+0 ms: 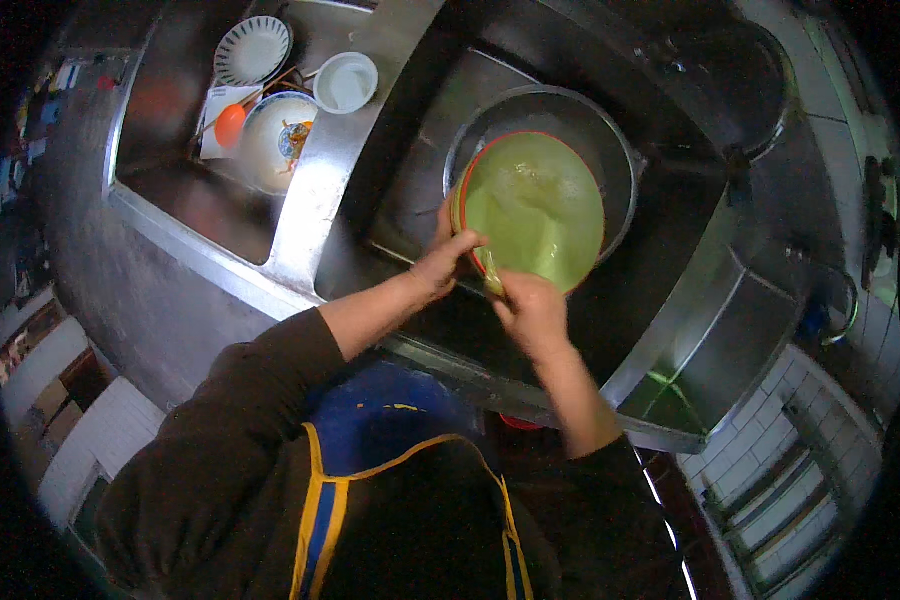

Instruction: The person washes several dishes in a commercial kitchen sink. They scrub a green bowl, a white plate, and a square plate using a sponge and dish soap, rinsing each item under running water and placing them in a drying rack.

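Note:
A light green bowl [570, 187] with a red rim is tilted over a large round metal basin [621, 135] inside the middle sink. My left hand [448, 260] grips the bowl's left edge, thumb over the rim and fingers underneath. At the near rim, my right hand [536, 304] is curled around a glossy yellowish-green object [492, 276]; whether this is a cloth is not clear. The inside of the bowl looks wet and shiny. My right fingertips are mostly hidden, and both hands are slightly blurred.
A steel divider [321, 187] separates this sink from the left one. There stand a striped dish [251, 51], a white bowl [345, 84], a food-stained plate [266, 150], chopsticks [253, 97] and an orange object [230, 125]. A smaller steel compartment [727, 352] is at right.

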Demonstrator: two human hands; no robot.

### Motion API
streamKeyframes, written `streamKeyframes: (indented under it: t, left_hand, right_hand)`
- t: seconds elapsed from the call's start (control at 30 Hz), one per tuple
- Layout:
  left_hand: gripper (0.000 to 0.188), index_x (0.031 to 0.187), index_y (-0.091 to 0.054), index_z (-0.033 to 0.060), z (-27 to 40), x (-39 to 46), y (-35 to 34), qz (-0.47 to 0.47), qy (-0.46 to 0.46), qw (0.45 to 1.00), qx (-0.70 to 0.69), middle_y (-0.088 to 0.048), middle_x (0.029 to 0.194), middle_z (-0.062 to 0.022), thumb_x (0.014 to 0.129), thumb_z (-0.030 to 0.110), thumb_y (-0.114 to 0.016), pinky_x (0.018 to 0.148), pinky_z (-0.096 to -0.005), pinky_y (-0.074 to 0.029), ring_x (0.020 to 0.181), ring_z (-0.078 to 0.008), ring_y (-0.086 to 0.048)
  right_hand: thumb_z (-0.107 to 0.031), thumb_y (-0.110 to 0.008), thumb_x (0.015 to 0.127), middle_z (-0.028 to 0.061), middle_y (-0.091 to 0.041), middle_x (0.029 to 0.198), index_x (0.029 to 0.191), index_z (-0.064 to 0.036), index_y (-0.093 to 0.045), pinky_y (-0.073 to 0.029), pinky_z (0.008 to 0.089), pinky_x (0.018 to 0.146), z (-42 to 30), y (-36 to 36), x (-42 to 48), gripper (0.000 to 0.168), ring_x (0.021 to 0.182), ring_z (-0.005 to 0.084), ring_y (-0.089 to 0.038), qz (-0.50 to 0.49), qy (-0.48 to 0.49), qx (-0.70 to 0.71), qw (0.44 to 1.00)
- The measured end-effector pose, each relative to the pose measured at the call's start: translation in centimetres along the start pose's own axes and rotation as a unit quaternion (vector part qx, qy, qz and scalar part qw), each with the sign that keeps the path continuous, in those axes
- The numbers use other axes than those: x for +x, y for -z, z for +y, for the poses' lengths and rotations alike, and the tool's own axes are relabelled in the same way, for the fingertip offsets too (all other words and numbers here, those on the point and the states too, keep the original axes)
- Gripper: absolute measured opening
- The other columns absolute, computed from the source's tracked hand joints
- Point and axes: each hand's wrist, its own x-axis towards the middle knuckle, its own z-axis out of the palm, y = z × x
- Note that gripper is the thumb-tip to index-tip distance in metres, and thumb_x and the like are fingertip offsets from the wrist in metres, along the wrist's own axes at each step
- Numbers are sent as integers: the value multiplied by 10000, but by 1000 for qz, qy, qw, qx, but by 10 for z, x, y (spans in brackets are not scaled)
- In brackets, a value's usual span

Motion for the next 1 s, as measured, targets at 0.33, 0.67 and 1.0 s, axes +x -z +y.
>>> streamKeyframes:
  t: [0.33,0.67,1.0]
  left_hand:
    - [815,1352,-65,116,32,8,0,-91,-37,985,139,-247,1320,-91,679,68,-522,984,-332,-249,1215,-216,-255]
    - [816,1350,-100,171,73,26,13,-148,101,973,143,-299,1301,-74,681,131,-566,943,-372,-313,1179,-229,-319]
    - [768,1324,-119,149,13,-19,6,-4,1,998,70,-291,1257,-93,697,130,-563,923,-352,-341,1148,-232,-322]
  right_hand:
    - [-148,-619,684,157,-559,718,780,-43,-524,-429,422,602,-34,-7,23,171,694,348,-542,41,-95,84,991]
    - [-149,-538,640,84,-531,692,718,-53,-509,-418,376,577,59,31,-18,127,617,267,-513,-65,242,-147,957]
    - [-238,-572,701,144,-573,755,848,-36,-564,-438,410,638,-28,-12,1,250,725,323,-542,31,-71,144,986]
